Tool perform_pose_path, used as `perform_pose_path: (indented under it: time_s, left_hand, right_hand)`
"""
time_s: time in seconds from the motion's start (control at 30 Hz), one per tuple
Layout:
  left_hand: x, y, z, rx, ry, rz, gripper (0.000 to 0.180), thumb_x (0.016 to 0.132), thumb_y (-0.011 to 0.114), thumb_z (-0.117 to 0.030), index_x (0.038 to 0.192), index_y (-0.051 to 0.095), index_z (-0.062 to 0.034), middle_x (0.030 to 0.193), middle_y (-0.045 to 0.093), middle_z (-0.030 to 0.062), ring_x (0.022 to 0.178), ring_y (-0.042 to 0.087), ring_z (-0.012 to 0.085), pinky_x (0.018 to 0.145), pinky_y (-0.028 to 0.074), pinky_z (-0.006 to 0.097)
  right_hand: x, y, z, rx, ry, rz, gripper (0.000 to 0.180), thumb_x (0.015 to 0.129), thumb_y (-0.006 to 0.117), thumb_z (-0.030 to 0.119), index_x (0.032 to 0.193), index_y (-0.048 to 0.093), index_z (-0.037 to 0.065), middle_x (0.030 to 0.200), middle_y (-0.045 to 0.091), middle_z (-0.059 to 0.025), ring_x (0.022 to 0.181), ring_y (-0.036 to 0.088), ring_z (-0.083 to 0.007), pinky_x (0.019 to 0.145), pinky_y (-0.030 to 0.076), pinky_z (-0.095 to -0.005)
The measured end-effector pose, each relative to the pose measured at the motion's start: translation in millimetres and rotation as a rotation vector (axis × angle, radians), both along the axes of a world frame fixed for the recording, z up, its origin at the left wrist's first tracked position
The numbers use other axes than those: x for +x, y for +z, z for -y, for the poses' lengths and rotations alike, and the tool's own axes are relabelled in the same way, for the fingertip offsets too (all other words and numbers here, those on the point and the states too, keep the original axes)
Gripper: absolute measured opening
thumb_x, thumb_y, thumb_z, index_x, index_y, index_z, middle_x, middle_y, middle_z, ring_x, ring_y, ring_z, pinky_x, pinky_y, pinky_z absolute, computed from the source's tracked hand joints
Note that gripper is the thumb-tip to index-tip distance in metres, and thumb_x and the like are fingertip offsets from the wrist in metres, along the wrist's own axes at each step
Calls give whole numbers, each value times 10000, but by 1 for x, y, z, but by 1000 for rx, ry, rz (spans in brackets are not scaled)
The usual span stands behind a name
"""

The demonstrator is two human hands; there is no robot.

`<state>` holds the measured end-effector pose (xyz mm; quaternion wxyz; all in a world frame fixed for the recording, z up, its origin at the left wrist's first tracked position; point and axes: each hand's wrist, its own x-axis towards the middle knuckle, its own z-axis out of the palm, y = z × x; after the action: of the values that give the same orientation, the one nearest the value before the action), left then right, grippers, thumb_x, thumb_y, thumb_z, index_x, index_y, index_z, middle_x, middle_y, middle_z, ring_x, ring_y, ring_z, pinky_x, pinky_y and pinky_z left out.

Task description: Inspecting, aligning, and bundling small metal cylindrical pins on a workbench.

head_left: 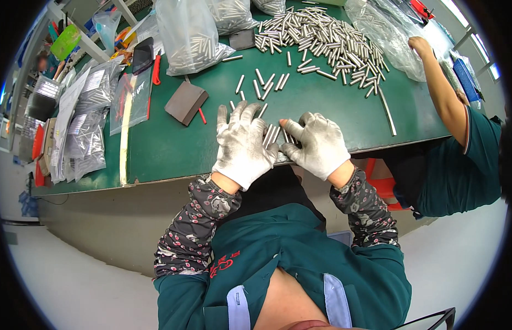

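Underneath, a green tabletop [173, 154] carries a heap of metal pins [333, 44] at its far side. Near its front edge, the gloved left hand [242, 143] and right hand [319, 143] flank a short row of pins [271, 135]; I cannot tell whether either clamps them.

We see smooth, shiny metal pins [333, 47], matt, smudged cloth gloves [242, 146], a smooth, faintly glossy tabletop [176, 151], a glossy, crinkled plastic bag [184, 25], a matt block [184, 103] and soft, wrinkled cloth sleeves [182, 245].
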<state>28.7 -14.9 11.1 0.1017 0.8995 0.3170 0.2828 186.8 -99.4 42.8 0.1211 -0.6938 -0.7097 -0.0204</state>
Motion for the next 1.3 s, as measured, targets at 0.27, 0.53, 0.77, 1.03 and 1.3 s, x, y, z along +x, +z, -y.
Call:
perform_pose_path:
  time_s: [0.27, 0.53, 0.77, 1.03, 1.3]
  left_hand:
    - [0, -1, -5, 23, -150, -34, 252, 654, 662, -124, 902, 631, -98, 1251, 536, 105, 1230, 465, 344, 1079, 239, 598]
    - [10, -4, -11, 81, -281, 52, 325, 670, 665, -28, 961, 632, -167, 1263, 537, 68, 1243, 460, 331, 1062, 263, 604]
    - [-17, -14, -14, 59, -80, 140, 350, 656, 703, -64, 983, 589, -116, 1261, 536, 81, 1240, 454, 356, 1073, 277, 568]
    - [-34, -15, -10, -22, 40, 144, 329, 622, 739, -120, 935, 641, -102, 1212, 550, 102, 1197, 475, 371, 1043, 343, 517]
    - [-30, -13, -6, 20, 35, 92, 400, 595, 770, -191, 956, 625, -101, 1221, 533, 120, 1207, 451, 393, 1027, 355, 523]
  right_hand:
    - [19, -1, 2, 25, -47, -45, 385, 745, 659, 293, 1103, 654, 151, 828, 561, -122, 832, 596, -304, 704, 503, -419]
    - [23, 3, 6, -79, 96, -136, 442, 742, 678, 314, 1146, 625, 143, 883, 566, -136, 855, 596, -320, 729, 501, -423]
    - [11, -2, 4, 52, 146, -60, 671, 675, 718, 463, 1265, 574, 179, 1135, 536, -129, 999, 544, -317, 831, 471, -428]
    - [-10, -8, -4, 37, 181, -49, 610, 678, 706, 458, 1211, 613, 177, 1142, 541, -121, 986, 520, -318, 850, 435, -453]
    - [-16, -10, -11, 57, 69, -77, 471, 684, 714, 354, 1071, 643, 95, 1093, 576, -134, 999, 536, -333, 850, 465, -446]
